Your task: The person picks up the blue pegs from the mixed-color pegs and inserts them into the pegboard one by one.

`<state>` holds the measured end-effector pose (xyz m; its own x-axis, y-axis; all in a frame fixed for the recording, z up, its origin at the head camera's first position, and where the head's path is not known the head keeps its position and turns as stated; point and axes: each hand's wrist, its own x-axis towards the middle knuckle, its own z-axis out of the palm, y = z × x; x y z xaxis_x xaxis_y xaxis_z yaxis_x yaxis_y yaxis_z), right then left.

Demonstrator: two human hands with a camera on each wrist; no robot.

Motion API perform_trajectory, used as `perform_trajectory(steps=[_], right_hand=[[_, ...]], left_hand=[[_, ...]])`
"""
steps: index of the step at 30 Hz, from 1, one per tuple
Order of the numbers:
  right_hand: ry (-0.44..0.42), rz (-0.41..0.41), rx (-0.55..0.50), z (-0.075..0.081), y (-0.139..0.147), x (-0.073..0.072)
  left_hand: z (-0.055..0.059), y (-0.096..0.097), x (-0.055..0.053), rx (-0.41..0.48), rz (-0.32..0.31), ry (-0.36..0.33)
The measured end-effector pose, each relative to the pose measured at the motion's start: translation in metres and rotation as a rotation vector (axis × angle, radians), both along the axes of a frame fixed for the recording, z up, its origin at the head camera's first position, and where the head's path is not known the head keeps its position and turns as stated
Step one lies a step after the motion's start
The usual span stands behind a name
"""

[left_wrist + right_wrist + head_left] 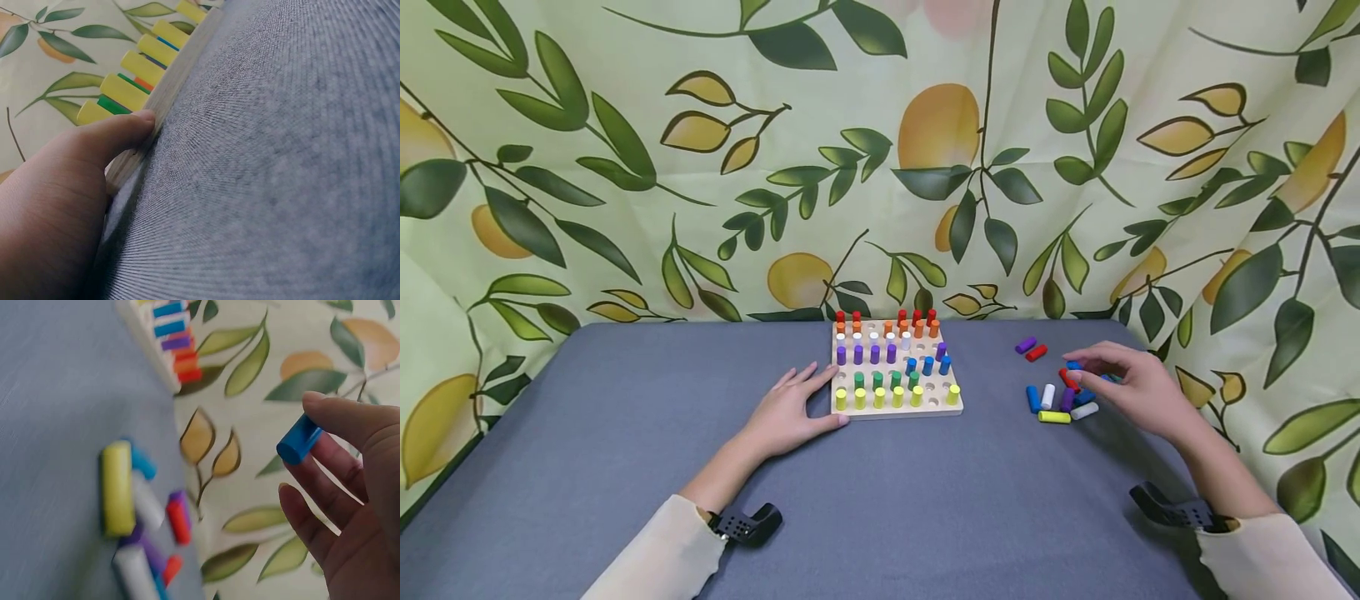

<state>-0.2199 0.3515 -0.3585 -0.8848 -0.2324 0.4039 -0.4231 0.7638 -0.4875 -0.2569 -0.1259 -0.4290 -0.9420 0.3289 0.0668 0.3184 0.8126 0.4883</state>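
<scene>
A wooden pegboard (940, 407) with rows of colored pegs stands on the table. My left hand (785, 414) touches its left side, fingers spread, with the thumb (134, 127) against the front edge by the yellow pegs (128, 92). Over on the right, my right hand (1131, 379) pinches a blue peg (299, 440) between thumb and fingertips, raised over the loose pegs. Below it lie a yellow peg (1055, 417), a white peg (1047, 396), a blue peg (1033, 399) and several others, bunched together.
A purple peg (1026, 344) and a red peg (1036, 353) lie slightly behind the bunch. Grey cloth covers the table (685, 400). A leaf-patterned curtain (850, 167) hangs along the back and sides. Some holes in the pegboard hold no peg.
</scene>
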Motion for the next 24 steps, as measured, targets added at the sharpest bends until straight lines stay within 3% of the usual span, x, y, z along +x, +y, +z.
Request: perform_trajectory(steps=[10,15,24], right_hand=[[0.002,0.1,-0.067,0.028,-0.051,-0.019],[-0.002,0.084,-0.106,0.04,-0.076,-0.028],[0.01,0.19,-0.071,0.047,-0.122,-0.046]], left_hand=[[0.002,-0.001,0.0,-0.017,0.013,-0.016],[0.005,0.0,-0.003,0.012,0.017,0.0],[0.002,-0.001,-0.003,0.037,0.032,-0.048]])
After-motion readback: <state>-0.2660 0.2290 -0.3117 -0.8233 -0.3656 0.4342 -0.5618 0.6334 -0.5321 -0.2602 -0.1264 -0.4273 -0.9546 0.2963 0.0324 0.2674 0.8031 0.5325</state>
